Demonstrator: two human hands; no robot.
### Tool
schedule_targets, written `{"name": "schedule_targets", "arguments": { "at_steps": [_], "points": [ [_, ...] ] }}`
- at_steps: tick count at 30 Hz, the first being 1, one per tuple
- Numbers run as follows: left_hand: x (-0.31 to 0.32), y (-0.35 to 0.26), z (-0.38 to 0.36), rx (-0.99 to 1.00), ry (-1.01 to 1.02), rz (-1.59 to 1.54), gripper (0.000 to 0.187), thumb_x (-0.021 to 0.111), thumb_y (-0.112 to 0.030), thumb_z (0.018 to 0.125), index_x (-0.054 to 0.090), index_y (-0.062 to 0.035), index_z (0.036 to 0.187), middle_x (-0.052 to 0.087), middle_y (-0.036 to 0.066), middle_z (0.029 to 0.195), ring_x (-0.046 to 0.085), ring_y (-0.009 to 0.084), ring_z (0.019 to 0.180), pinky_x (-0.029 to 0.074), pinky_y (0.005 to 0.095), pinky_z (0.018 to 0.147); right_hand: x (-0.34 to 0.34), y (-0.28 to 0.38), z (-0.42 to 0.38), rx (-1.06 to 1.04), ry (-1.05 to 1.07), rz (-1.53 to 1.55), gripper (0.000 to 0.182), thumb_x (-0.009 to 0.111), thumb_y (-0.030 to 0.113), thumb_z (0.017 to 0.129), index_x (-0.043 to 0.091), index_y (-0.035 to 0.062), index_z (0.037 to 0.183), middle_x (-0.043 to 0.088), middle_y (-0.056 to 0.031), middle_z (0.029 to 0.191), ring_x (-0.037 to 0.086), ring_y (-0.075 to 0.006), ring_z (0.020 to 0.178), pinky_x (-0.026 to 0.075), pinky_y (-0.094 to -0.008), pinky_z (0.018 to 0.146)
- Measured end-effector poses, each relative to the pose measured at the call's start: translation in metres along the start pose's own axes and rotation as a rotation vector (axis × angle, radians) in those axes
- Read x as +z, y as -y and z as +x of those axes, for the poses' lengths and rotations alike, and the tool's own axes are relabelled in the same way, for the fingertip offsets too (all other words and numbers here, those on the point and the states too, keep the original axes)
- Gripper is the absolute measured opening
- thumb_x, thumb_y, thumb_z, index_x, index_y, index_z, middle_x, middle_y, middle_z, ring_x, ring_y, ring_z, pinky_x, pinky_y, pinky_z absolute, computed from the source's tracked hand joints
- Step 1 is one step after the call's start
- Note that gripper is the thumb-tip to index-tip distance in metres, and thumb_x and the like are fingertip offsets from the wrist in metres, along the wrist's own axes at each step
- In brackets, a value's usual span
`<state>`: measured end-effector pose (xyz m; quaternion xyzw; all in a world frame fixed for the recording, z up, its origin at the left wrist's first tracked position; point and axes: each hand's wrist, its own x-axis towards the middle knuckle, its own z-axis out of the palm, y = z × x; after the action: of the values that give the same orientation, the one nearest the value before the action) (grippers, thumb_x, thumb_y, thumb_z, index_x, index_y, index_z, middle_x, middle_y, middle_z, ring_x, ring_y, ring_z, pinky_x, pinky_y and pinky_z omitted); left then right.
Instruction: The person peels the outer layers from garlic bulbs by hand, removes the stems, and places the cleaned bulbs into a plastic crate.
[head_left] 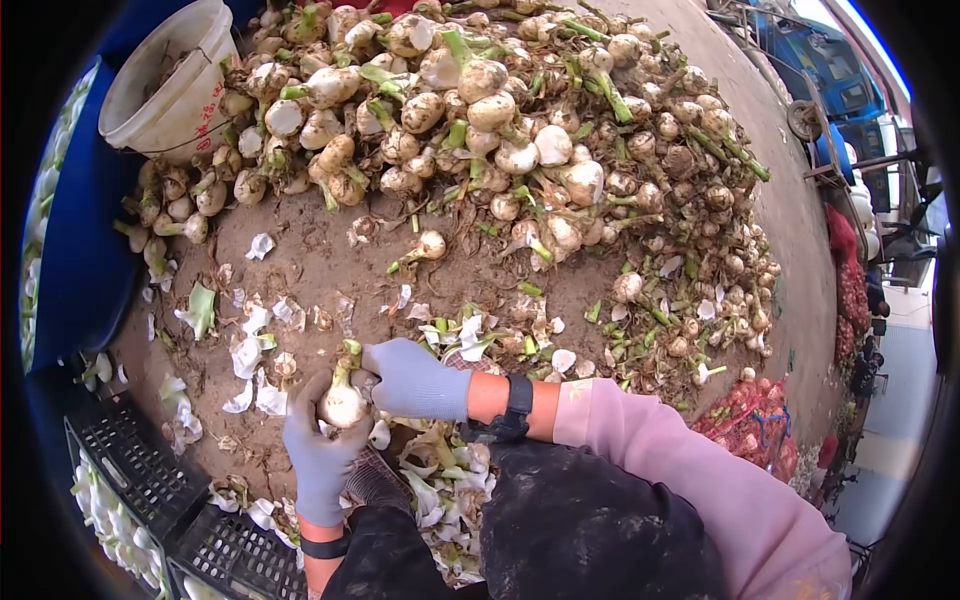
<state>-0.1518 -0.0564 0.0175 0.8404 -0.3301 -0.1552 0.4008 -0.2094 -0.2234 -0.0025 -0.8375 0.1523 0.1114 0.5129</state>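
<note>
My gloved left hand (318,455) grips an onion bulb (342,404) while my right hand (412,380) pinches what seems its stalk; loose dirt could make it slip.

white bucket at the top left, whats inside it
The white bucket lies tipped against the bulb pile. Only its pale inner wall with some dirt shows; the bottom is out of sight, so any contents there cannot be seen.

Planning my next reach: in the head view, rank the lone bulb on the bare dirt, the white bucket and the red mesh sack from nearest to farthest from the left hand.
From the left hand:
1. Lone bulb, straight ahead on the bare dirt.
2. White bucket, far ahead at upper left, by the pile's edge.
3. Red mesh sack, far across to the right, beyond the pink sleeve.
</note>
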Motion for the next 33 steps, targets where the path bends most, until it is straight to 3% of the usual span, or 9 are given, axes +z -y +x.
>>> {"name": "schedule_targets", "arguments": {
  "at_steps": [2, 6, 10, 16, 19, 24, 28, 30, 33],
  "points": [
    [0.0, 0.005, -0.003, -0.543, -0.035, -0.923, 0.072, 0.077, -0.006, 0.064, 0.049, -0.0031, 0.13, 0.057, 0.013, 0.119, 0.058, 0.024, 0.107, 0.05, 0.0343, 0.088, -0.008, 0.004, -0.005, -0.063, -0.029, -0.155, 0.019, 0.062, 0.019, 0.076, 0.06, 0.0007, 0.08, 0.062, -0.0186, 0.072, 0.062, -0.04, 0.074, 0.048, -0.0473, 0.067],
    [-0.002, 0.009, -0.004, -0.634, -0.174, -1.46, 0.056, 0.065, -0.027, 0.088, 0.044, -0.0103, 0.137, 0.06, 0.006, 0.113, 0.058, 0.014, 0.082, 0.046, 0.0254, 0.062, -0.003, -0.01, -0.001, -0.414, -0.191, -0.265, 0.021, 0.064, 0.014, 0.066, 0.058, 0.0022, 0.082, 0.054, -0.0138, 0.067, 0.056, -0.0382, 0.066, 0.047, -0.0464, 0.063],
    [-0.002, 0.006, -0.001, -0.57, -0.093, -1.098, 0.06, 0.065, -0.015, 0.087, 0.039, -0.0047, 0.14, 0.056, 0.008, 0.117, 0.058, 0.0141, 0.095, 0.05, 0.0238, 0.069, -0.005, 0.01, 0.003, 0.015, 0.188, 0.546, 0.038, 0.069, 0.027, 0.087, 0.062, -0.0012, 0.11, 0.069, -0.0135, 0.099, 0.064, -0.0143, 0.088, 0.051, -0.0314, 0.075],
    [-0.02, 0.012, -0.006, -0.53, 0.065, -1.053, 0.062, 0.055, -0.04, 0.096, 0.037, 0.0021, 0.137, 0.058, 0.007, 0.11, 0.062, 0.014, 0.088, 0.054, 0.0262, 0.074, -0.003, 0.007, 0.009, 0.222, 0.196, 0.36, 0.028, 0.065, 0.023, 0.091, 0.065, 0.0002, 0.107, 0.069, -0.0086, 0.091, 0.059, -0.0113, 0.081, 0.049, -0.0304, 0.074],
    [-0.006, 0.033, -0.001, -0.471, -0.246, -0.659, 0.052, 0.052, -0.04, 0.097, 0.05, 0.0051, 0.123, 0.061, 0.009, 0.103, 0.063, 0.0142, 0.082, 0.053, 0.0255, 0.074, 0.004, 0.016, -0.01, 0.08, 0.325, 0.386, 0.024, 0.063, 0.02, 0.09, 0.065, 0.0021, 0.106, 0.07, -0.0102, 0.085, 0.06, -0.0097, 0.078, 0.049, -0.0306, 0.071],
    [-0.009, 0.02, -0.008, -0.319, -0.061, -0.281, 0.036, 0.054, -0.029, 0.096, 0.059, 0.0044, 0.111, 0.064, 0.012, 0.101, 0.063, 0.0189, 0.09, 0.053, 0.0316, 0.08, 0.004, 0.008, -0.008, 0.093, 0.343, 0.49, 0.025, 0.064, 0.024, 0.088, 0.064, 0.0025, 0.102, 0.069, -0.0124, 0.083, 0.067, -0.0216, 0.077, 0.051, -0.0341, 0.071],
    [-0.019, 0.025, -0.016, -0.698, -0.164, -1.152, 0.034, 0.053, -0.027, 0.097, 0.057, 0.0031, 0.112, 0.064, 0.014, 0.107, 0.062, 0.0223, 0.099, 0.051, 0.0358, 0.085, -0.016, 0.01, -0.003, -0.004, 0.053, -0.231, 0.015, 0.063, 0.021, 0.08, 0.062, 0.0065, 0.085, 0.067, -0.0139, 0.08, 0.067, -0.0327, 0.074, 0.054, -0.0408, 0.068],
    [-0.024, 0.026, -0.021, -0.638, -0.208, -1.611, 0.039, 0.047, -0.032, 0.1, 0.054, 0.0028, 0.117, 0.061, 0.018, 0.117, 0.06, 0.0272, 0.109, 0.049, 0.0411, 0.093, -0.019, -0.001, -0.002, -0.043, 0.308, -0.62, 0.016, 0.061, 0.02, 0.079, 0.063, 0.0065, 0.088, 0.067, -0.0137, 0.081, 0.067, -0.0316, 0.073, 0.054, -0.0405, 0.067],
    [-0.028, 0.046, -0.02, -0.697, -0.399, -1.817, 0.046, 0.043, -0.035, 0.1, 0.049, 0.0007, 0.128, 0.056, 0.016, 0.128, 0.049, 0.0369, 0.122, 0.037, 0.0545, 0.105, -0.009, 0.016, -0.04, -0.198, 1.095, -0.312, 0.02, 0.059, 0.018, 0.08, 0.065, 0.0068, 0.095, 0.068, -0.0128, 0.082, 0.067, -0.031, 0.079, 0.052, -0.0435, 0.072]
  ]
}}
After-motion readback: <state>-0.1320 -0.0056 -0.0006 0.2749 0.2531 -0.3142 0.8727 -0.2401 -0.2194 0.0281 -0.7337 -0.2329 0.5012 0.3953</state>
